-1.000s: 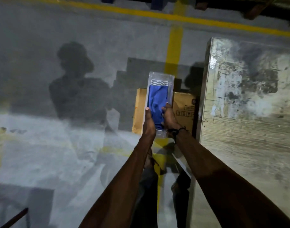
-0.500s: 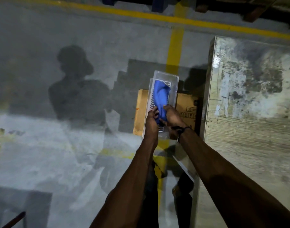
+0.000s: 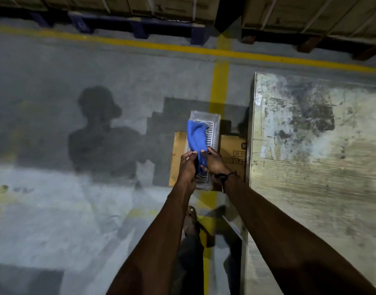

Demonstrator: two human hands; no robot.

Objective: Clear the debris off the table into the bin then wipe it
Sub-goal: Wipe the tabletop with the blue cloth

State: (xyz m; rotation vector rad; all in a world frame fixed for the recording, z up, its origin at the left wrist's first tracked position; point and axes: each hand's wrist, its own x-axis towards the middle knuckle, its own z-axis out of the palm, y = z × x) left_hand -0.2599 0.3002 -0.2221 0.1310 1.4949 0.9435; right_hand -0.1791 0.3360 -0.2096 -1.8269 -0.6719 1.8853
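Far to the left of the hands, the person's shadow lies dark on the grey floor, and the floor there is dim, so small marks are hard to read. Below the hands, one foot shows between the two forearms, partly covered by them; the bottom edge cuts off both arms.

The left hand is curled and pinches the lower part of the blue cloth. Just right of it, nearly touching it, the right hand also grips the lower part of the cloth with thumb and fingers; a dark cord goes around its wrist. The cloth stands up above both hands, bunched, and its lower end is hidden between the fingers. Behind the cloth and the hands is a clear plastic tray with a ribbed bottom; I cannot tell if any hand also holds it. Under the tray lies a brown cardboard box, half hidden, its printed text too small to read.

To the right of the hands stands the table, its worn top stained white and dark, and the right edge of the view cuts it off. Well above the hands, a yellow line crosses the floor, and stacked cartons are cut by the top edge.
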